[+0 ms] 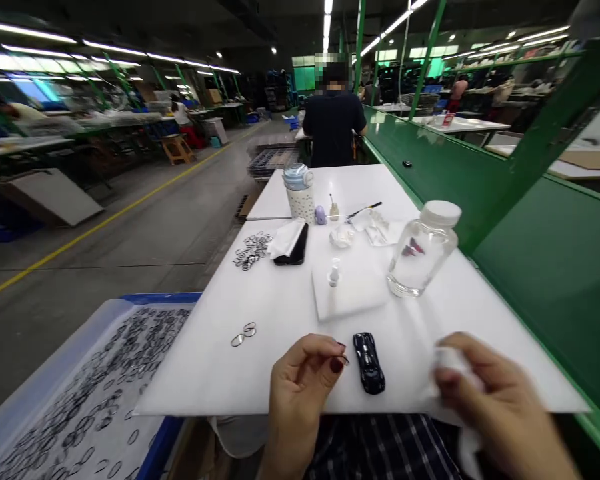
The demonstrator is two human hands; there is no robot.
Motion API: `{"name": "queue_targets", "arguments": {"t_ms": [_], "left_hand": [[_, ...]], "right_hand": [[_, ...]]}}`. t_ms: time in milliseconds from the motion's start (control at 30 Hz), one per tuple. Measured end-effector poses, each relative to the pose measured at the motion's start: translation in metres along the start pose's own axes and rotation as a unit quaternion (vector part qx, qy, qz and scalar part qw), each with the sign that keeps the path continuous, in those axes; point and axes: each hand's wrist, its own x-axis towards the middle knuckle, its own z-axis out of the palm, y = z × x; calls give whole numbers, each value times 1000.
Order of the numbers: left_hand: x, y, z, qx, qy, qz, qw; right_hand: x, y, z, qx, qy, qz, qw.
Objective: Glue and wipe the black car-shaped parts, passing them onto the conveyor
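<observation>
The left hand (305, 377) hovers over the near edge of the white table (280, 313), thumb and forefinger pressed together in a pinching grip; whatever sits between the fingertips is too small to make out. Just beside those fingertips, to the right, a glossy black clip (369, 362) lies flat on the table, apart from the hand. The right hand (485, 400) is blurred; its grip is closed on a white cloth (453, 363) bunched against the fingers, near the table's front right edge. Beyond the clip, a small white bottle (334, 272) stands upright on a white pad (353, 293), and a clear jar (423, 250) with a white cap stands just beside the pad on the right. Two thin rings (243, 334) lie left of the hands, well apart from a pile of rings (251, 250) farther back, next to a black phone (293, 248) under a folded white cloth. A patterned cup (300, 193) stands at the far end. A blue bin (95, 393) of rings sits low at the left. A person in a dark shirt (333, 127) stands beyond the table.
</observation>
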Motion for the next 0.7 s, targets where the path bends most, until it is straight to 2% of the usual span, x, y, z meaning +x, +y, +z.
{"name": "queue_targets", "arguments": {"t_ms": [67,133,200,333,467,533,600,667,700], "left_hand": [[-6,-10,16,-57,-52,5,997],[-10,-17,24,-107,-96,-12,990],[-11,-20,24,-131,-141,-31,981],[-3,-21,15,-97,-212,-46,971],[2,-21,11,-118,-199,-61,971],[2,-21,11,-164,-171,-95,967],[2,-21,10,-202,-145,-135,959],[2,-20,9,-224,-132,-159,952],[2,-20,8,-232,-130,-164,950]], "right_hand": [[1,-3,21,-1,-106,-2,994],[2,-7,36,17,-157,-12,987],[1,-11,42,38,-162,-1,986],[-3,-15,39,48,-167,69,982],[-1,-10,37,45,-154,78,984],[1,-4,36,20,-100,29,994],[3,1,35,-17,6,-72,997],[5,4,35,-65,79,-199,975],[6,4,36,-89,83,-254,960]]}}
